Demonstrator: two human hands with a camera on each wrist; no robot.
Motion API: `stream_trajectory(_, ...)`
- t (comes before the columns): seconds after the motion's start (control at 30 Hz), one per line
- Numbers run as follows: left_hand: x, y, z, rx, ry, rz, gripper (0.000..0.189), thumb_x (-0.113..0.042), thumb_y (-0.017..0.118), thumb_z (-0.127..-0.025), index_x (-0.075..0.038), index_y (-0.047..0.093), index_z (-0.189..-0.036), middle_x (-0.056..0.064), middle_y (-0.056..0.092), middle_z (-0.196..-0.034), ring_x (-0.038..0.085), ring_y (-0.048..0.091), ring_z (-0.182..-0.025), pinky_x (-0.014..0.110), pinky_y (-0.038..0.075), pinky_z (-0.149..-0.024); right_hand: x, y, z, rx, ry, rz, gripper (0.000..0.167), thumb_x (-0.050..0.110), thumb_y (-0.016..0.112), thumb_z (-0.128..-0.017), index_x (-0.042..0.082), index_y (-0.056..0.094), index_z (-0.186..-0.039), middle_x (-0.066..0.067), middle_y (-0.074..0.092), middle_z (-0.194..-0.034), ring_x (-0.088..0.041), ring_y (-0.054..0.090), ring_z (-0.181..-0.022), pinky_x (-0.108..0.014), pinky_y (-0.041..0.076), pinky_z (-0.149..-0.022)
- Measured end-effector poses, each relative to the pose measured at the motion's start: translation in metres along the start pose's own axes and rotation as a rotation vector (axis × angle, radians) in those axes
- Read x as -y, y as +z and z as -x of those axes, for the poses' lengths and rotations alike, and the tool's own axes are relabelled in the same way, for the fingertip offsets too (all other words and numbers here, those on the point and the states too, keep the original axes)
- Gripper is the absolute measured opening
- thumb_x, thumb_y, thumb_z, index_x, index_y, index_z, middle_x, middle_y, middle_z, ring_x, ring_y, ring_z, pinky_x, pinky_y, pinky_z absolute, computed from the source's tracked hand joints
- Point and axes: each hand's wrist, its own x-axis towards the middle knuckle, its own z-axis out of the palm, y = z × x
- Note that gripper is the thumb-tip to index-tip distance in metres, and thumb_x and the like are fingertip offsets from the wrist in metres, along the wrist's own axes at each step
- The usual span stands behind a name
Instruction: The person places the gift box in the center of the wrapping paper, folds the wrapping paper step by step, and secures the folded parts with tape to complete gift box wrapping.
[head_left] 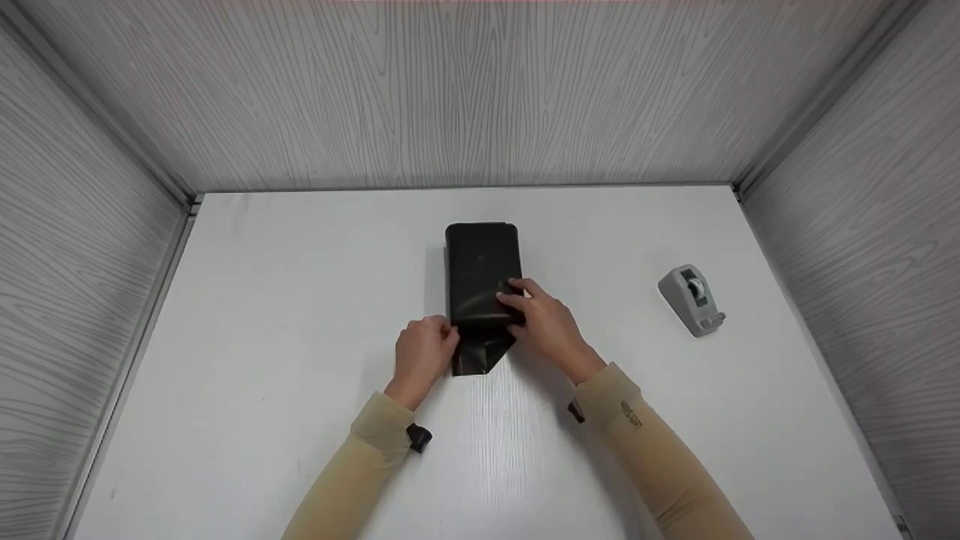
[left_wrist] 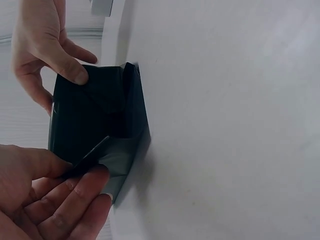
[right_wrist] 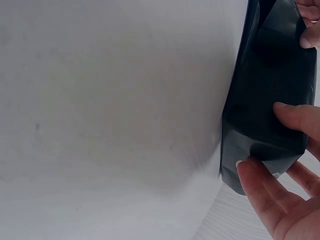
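Note:
A black box-shaped package (head_left: 484,262) in glossy black wrapping lies lengthwise at the middle of the white table. At its near end, a folded flap of black wrapping (head_left: 474,358) sticks out toward the person. My left hand (head_left: 426,349) pinches a side fold of that wrapping at the near left corner; in the left wrist view the fold (left_wrist: 112,155) stands between thumb and curled fingers. On the near right corner, my right hand (head_left: 551,322) grips the package, two fingers over its top and the thumb on the end. The package's underside is hidden.
A grey tape dispenser (head_left: 691,300) with a small roll stands to the right of the package. White table (head_left: 300,262) surrounds the package, with grey wood-grain panels (head_left: 465,97) rising at the back and both sides.

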Motion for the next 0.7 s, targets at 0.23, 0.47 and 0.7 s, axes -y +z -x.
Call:
stream_trajectory(0.23, -0.0004, -0.0002, 0.0028, 0.035, -0.042, -0.002, 0.027, -0.011, 0.066, -0.087, -0.010, 0.062, -0.061, -0.001, 0.057, -0.056, 0.014, 0.048, -0.048, 0.031, 0.040, -0.047, 0.0000, 0.0005, -0.0004, 0.008, 0.006, -0.001, 0.055, 0.010, 0.082, -0.081, 0.016, 0.064, -0.132, -0.006, 0.047, -0.143, -0.029, 0.063, -0.108, -0.039, 0.053, -0.082)
stream_trajectory(0.47, 0.0020, 0.0001, 0.0053, 0.010, -0.036, 0.037, 0.020, -0.011, 0.066, -0.086, -0.008, 0.067, -0.066, -0.001, 0.060, -0.060, 0.014, 0.051, -0.052, 0.032, 0.043, -0.050, -0.0002, 0.0017, -0.0009, 0.004, 0.008, -0.010, 0.054, 0.010, 0.081, -0.081, 0.017, 0.064, -0.132, -0.005, 0.047, -0.143, -0.028, 0.061, -0.112, -0.038, 0.053, -0.084)
stream_trajectory(0.7, 0.0070, -0.0026, 0.0039, 0.013, -0.159, 0.235, 0.008, -0.014, 0.071, -0.086, -0.006, 0.073, -0.084, 0.001, 0.068, -0.076, 0.015, 0.062, -0.065, 0.033, 0.051, -0.060, 0.0000, 0.0013, -0.0010, 0.008, 0.018, -0.032, 0.055, 0.008, 0.081, -0.081, 0.017, 0.064, -0.133, -0.005, 0.047, -0.143, -0.028, 0.060, -0.114, -0.038, 0.052, -0.085)
